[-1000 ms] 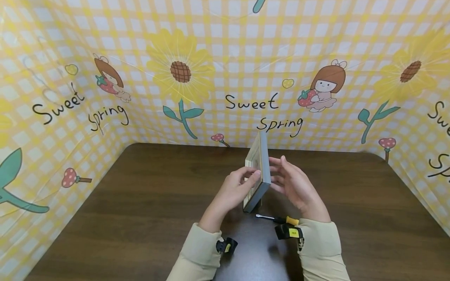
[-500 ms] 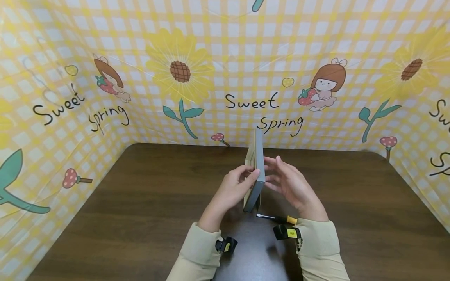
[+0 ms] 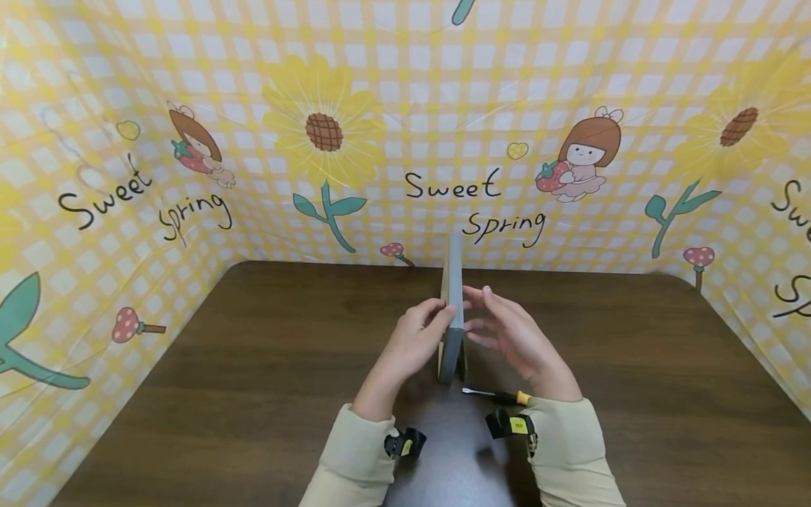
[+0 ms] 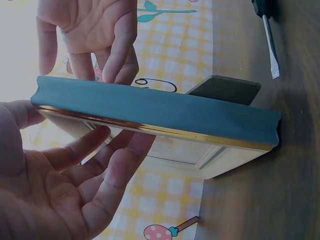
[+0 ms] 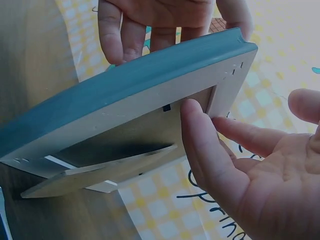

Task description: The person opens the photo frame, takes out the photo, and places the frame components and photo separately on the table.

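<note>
A blue-grey picture frame [image 3: 455, 282] stands upright on the table, almost edge-on in the head view. Gold trim [image 4: 160, 128] lines its front edge. Behind it, the stand leg [image 5: 100, 170] is swung out from the backing board, as the right wrist view shows. My left hand [image 3: 415, 334] lies at the front side, fingers relaxed against the frame and thumb by its near edge. On the back side, my right hand [image 3: 526, 338] has loosely extended fingers at the frame and backing.
A screwdriver [image 3: 497, 396] with a black and yellow handle lies on the brown wooden table [image 3: 285, 380], just right of the frame's foot. Yellow checked cloth [image 3: 405, 105] printed with flowers surrounds the table at the back and sides.
The frame has turned from showing part of its front to nearly edge-on, its upper end shifting left. Both hands have moved slightly left with it. The screwdriver stays where it was.
</note>
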`<move>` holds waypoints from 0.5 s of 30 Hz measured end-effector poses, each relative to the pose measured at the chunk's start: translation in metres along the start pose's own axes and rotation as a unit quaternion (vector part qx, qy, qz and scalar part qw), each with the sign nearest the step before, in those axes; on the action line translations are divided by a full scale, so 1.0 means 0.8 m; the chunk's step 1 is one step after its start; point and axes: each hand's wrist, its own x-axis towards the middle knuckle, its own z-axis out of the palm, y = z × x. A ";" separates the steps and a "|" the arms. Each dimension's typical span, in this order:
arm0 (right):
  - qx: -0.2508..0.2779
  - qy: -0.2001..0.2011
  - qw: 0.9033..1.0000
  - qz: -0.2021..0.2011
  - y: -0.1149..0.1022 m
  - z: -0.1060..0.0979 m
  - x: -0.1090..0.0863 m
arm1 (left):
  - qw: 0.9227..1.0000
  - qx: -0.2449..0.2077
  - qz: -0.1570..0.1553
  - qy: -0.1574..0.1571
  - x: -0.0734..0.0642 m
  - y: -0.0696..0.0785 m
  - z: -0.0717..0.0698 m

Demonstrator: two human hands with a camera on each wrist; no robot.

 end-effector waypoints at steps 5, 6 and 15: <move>-0.006 -0.011 1.000 0.004 0.001 0.006 0.002 | 0.999 0.024 0.003 0.024 0.001 0.000 -0.001; -0.008 -0.013 1.000 0.004 0.002 0.006 0.003 | 0.999 0.029 0.005 0.027 0.002 0.001 -0.002; -0.011 -0.012 1.000 0.017 0.001 0.014 0.004 | 0.999 0.027 -0.004 0.045 0.004 0.000 -0.005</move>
